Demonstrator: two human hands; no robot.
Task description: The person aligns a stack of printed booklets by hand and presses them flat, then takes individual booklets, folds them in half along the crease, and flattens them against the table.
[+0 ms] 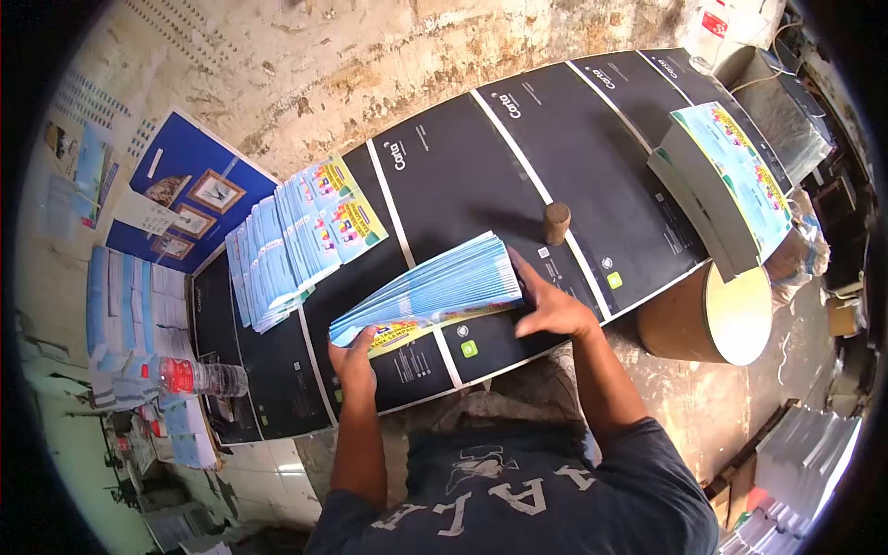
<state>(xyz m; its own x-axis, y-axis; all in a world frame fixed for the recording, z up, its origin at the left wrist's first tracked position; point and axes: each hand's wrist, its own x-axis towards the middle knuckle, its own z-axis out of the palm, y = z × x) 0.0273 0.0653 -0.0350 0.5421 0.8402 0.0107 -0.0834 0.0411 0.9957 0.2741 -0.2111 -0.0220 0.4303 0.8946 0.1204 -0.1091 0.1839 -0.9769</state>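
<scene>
A thick fanned stack of folded blue printed sheets (435,277) lies on the black table near its front edge. My left hand (356,361) grips the stack's lower left corner, thumb on top. At the right end, my right hand (553,303) is spread, its fingers beside the stack's edge and its thumb apart. A yellow and white printed side shows along the stack's front. Further left lies a spread pile of similar folded sheets (287,240). Beyond my right hand a short brown cylinder (556,223) stands upright.
A tall stack of printed sheets (731,185) stands at the table's right end, above a round drum (740,314). At the left are a plastic bottle (203,377), stacked papers (139,305) and a blue board (185,199). Another bottle (710,37) stands at the back right.
</scene>
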